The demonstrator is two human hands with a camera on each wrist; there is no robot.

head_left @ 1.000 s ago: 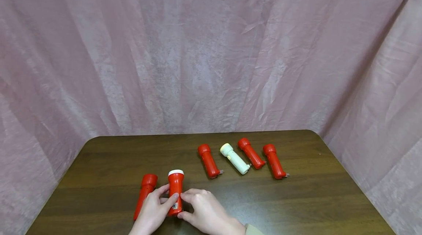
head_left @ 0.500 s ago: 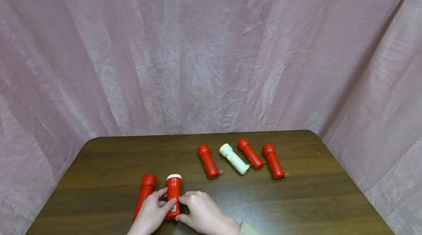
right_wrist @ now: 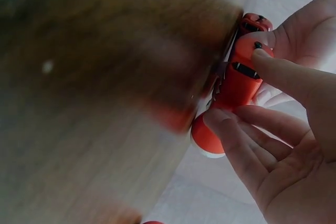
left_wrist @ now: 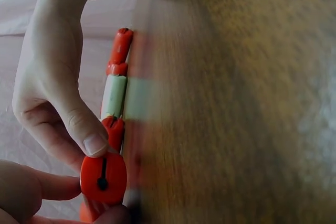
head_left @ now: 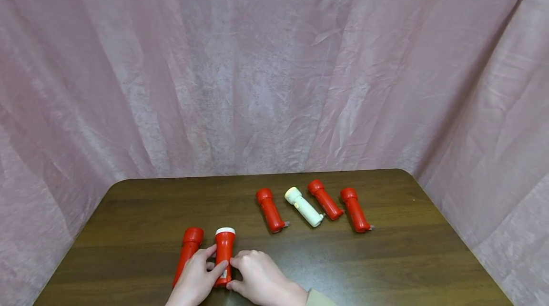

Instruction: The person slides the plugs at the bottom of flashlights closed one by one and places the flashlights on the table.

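Both hands hold a red flashlight (head_left: 225,249) with a white rim, lying with its head pointing away from the person. My left hand (head_left: 195,275) grips it from the left, thumb on top near a small label. From the right, my right hand (head_left: 262,278) pinches the body, its thumb at the tail end. That red tail end (left_wrist: 116,174), with a black keyhole-like slot, faces the left wrist view. In the right wrist view, dark slots show along the flashlight's body (right_wrist: 239,92). A second red flashlight (head_left: 188,254) lies just left of my left hand, partly covered by it.
Farther back on the brown wooden table (head_left: 386,268) lie a red flashlight (head_left: 270,210), a pale green one (head_left: 304,207), another red one (head_left: 326,201) and a rightmost red one (head_left: 356,210). A pink curtain (head_left: 266,67) hangs behind the table.
Both hands and the held flashlight have shifted slightly left and toward the person. The grip looks much the same, and the other flashlights stay in place.
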